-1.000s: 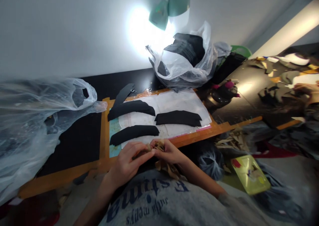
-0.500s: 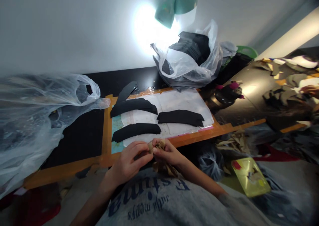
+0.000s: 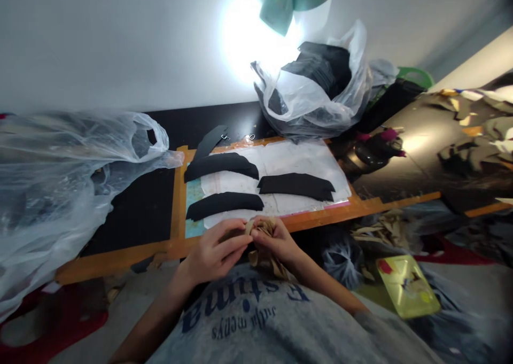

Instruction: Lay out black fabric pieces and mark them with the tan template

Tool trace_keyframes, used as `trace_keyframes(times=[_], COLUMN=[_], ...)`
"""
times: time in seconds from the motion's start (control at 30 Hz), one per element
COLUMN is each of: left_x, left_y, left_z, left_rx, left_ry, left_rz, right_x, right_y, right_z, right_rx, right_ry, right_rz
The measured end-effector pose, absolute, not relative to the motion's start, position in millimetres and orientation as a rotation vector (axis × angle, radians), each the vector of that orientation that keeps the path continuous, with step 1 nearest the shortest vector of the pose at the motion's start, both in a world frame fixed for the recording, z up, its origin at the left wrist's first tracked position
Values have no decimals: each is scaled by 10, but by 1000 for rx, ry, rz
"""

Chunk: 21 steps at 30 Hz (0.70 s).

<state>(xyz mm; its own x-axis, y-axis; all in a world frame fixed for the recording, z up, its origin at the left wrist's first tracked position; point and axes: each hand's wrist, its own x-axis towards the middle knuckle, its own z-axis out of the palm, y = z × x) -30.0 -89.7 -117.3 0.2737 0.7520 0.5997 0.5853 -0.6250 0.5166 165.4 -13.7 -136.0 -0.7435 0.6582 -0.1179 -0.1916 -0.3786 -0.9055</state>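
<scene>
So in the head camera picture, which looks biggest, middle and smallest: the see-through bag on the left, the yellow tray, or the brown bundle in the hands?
1. Clear plastic bag, by far the largest, though it lies near the camera's edge.
2. Yellow tray.
3. Brown bundle, partly hidden by the left hand and right hand, so this gap is unsure.
</scene>
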Motion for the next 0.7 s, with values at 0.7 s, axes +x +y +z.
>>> trace_keyframes(times=[0.7], left_x=[-572], left_y=[-735], left_z=[-1411], left_rx=[2297], left_ry=[1406], left_rz=[985], right_x=[1859], right_y=[63], right_z=[-1316], right_rx=[-695], right_ry=[-2327], right_rz=[1191])
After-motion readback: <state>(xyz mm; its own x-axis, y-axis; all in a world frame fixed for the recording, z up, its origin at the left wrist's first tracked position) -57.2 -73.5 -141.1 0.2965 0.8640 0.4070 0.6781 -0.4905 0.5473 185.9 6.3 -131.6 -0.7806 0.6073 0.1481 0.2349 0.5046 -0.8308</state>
